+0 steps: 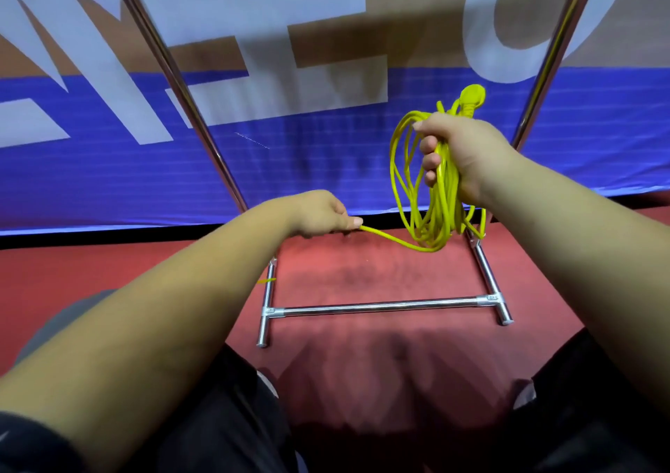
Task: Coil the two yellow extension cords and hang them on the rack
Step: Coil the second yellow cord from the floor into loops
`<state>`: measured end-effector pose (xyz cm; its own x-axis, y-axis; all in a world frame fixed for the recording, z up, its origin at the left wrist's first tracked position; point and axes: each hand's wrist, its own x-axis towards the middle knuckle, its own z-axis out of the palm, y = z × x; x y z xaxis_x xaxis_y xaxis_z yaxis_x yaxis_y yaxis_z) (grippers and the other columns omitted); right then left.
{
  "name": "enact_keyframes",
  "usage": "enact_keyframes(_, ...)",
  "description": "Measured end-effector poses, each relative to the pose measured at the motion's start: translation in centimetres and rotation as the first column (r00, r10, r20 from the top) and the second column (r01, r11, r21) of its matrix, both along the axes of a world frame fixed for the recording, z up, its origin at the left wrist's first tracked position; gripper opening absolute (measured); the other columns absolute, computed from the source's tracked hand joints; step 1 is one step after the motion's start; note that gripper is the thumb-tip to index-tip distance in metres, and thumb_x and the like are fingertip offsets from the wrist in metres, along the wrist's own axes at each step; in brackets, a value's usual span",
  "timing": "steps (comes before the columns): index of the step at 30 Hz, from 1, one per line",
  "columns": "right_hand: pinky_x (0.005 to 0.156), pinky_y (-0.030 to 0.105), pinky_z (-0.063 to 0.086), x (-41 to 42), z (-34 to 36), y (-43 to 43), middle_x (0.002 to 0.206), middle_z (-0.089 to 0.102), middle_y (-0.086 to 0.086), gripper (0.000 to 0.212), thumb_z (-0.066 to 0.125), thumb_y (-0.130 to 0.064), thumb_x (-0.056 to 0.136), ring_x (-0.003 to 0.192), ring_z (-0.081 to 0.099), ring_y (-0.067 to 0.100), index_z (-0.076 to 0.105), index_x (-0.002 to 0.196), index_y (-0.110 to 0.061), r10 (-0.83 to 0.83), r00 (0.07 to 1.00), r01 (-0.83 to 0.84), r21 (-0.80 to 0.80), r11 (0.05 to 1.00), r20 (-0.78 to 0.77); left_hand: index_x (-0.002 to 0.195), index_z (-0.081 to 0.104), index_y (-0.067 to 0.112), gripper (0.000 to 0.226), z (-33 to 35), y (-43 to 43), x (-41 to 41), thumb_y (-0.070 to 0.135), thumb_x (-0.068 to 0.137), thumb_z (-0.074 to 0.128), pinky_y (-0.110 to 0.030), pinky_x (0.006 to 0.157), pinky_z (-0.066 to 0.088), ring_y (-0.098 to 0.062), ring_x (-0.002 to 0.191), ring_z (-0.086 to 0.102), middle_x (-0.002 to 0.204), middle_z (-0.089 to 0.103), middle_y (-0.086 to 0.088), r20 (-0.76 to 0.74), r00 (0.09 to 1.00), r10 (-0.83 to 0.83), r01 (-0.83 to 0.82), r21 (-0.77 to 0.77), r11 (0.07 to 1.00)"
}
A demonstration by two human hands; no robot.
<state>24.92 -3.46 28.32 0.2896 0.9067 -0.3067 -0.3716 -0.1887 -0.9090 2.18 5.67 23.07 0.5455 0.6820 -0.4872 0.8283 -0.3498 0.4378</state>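
Note:
My right hand [456,153] grips a bundle of several loops of a yellow extension cord [409,197], held up in front of the right post of the rack. The cord's yellow plug [471,97] sticks up above my fist. A loose strand runs from the bottom of the coil leftward to my left hand [322,215], which pinches it between thumb and fingers. The metal rack [380,307] stands on the red floor, its two chrome posts rising left and right. A short yellow bit [267,280] shows by the rack's left foot. No second cord is clearly in view.
A blue, white and tan banner [290,146] hangs behind the rack. The rack's base crossbar and two feet rest on the red carpet [362,382]. My dark-trousered legs fill the bottom corners.

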Motion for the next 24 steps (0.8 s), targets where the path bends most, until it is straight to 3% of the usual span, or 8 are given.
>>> enact_keyframes(3,0.048,0.022,0.043,-0.4,-0.7,-0.1,0.059,0.051,-0.005,0.015,0.069,-0.022,0.095,0.042,0.043,0.012,0.060,0.084,-0.019,0.025,0.994,-0.019,-0.056,0.998,0.106,0.103,0.079,0.021,0.015,2.4,-0.4,0.4,0.020,0.092,0.069,-0.021,0.055,0.040,-0.010,0.061,0.053,0.069,0.065,0.012,0.086,0.996,-0.027,0.039,-0.143,0.989)
enact_keyframes(7,0.049,0.027,0.043,-0.5,-1.3,-0.3,0.061,0.049,0.001,0.023,0.071,-0.023,0.090,0.044,0.044,0.015,0.057,0.072,-0.019,0.103,0.972,-0.078,-0.122,0.989,0.211,0.098,0.076,0.043,0.025,3.4,0.3,0.1,0.023,0.095,0.062,-0.029,0.076,0.044,-0.017,0.094,0.056,0.091,0.064,0.015,-0.180,0.970,-0.165,0.212,0.280,0.936)
enact_keyframes(9,0.048,0.026,0.043,-0.4,-1.5,-0.3,0.061,0.049,-0.001,0.021,0.070,-0.022,0.090,0.044,0.043,0.014,0.057,0.074,-0.019,0.131,0.969,-0.103,-0.143,0.984,0.208,0.100,0.075,0.043,0.016,2.8,0.7,-0.3,0.031,0.093,0.068,-0.038,0.083,0.038,-0.027,0.106,0.043,0.108,0.053,0.006,-0.401,0.911,-0.099,0.344,0.604,0.719)
enact_keyframes(13,0.048,0.025,0.044,-0.3,-2.0,-0.2,0.062,0.050,-0.004,0.018,0.069,-0.023,0.090,0.044,0.042,0.013,0.056,0.077,-0.021,0.159,0.975,-0.130,-0.179,0.975,0.158,0.096,0.070,0.037,0.020,3.3,0.5,0.5,0.017,0.093,0.065,-0.039,0.078,0.040,-0.034,0.105,0.043,0.116,0.045,-0.008,-0.262,0.960,0.097,0.125,0.715,0.688)
enact_keyframes(17,0.048,0.026,0.046,-0.4,-2.5,-0.2,0.059,0.050,-0.003,0.026,0.075,-0.026,0.091,0.043,0.045,0.013,0.058,0.071,-0.020,0.123,0.976,-0.084,-0.211,0.974,0.179,0.074,0.059,0.009,0.015,2.9,1.1,0.3,0.010,0.089,0.057,-0.025,0.056,0.039,-0.022,0.061,0.049,0.083,0.059,-0.010,-0.026,0.938,0.346,-0.301,0.434,0.849)
enact_keyframes(19,0.047,0.027,0.048,-0.6,-2.6,-0.4,0.058,0.051,-0.001,0.027,0.074,-0.022,0.092,0.043,0.047,0.014,0.058,0.071,-0.018,0.099,0.973,-0.053,-0.216,0.975,0.210,0.082,0.065,0.003,0.008,3.4,1.5,0.2,0.010,0.082,0.060,-0.028,0.061,0.054,-0.026,0.061,0.061,0.075,0.064,-0.013,0.364,0.729,0.579,-0.613,-0.028,0.790)
enact_keyframes(22,0.046,0.025,0.049,-0.7,-2.7,-0.8,0.056,0.052,-0.001,0.021,0.070,-0.015,0.094,0.041,0.048,0.014,0.060,0.075,-0.015,0.052,0.972,-0.004,-0.203,0.979,0.230,0.101,0.056,0.004,0.014,4.3,1.5,0.0,0.010,0.088,0.058,-0.036,0.067,0.063,-0.020,0.063,0.067,0.074,0.060,-0.008,0.495,0.312,0.811,-0.506,-0.636,0.582)
enact_keyframes(24,0.045,0.025,0.050,-0.6,-2.7,-0.8,0.055,0.053,-0.001,0.022,0.069,-0.014,0.094,0.040,0.049,0.013,0.060,0.074,-0.014,0.030,0.975,0.015,-0.198,0.980,0.221,0.102,0.052,0.012,0.016,4.4,1.4,0.3,0.021,0.094,0.063,-0.027,0.053,0.051,-0.012,0.050,0.049,0.069,0.052,-0.002,0.441,0.300,0.846,-0.467,-0.706,0.533)
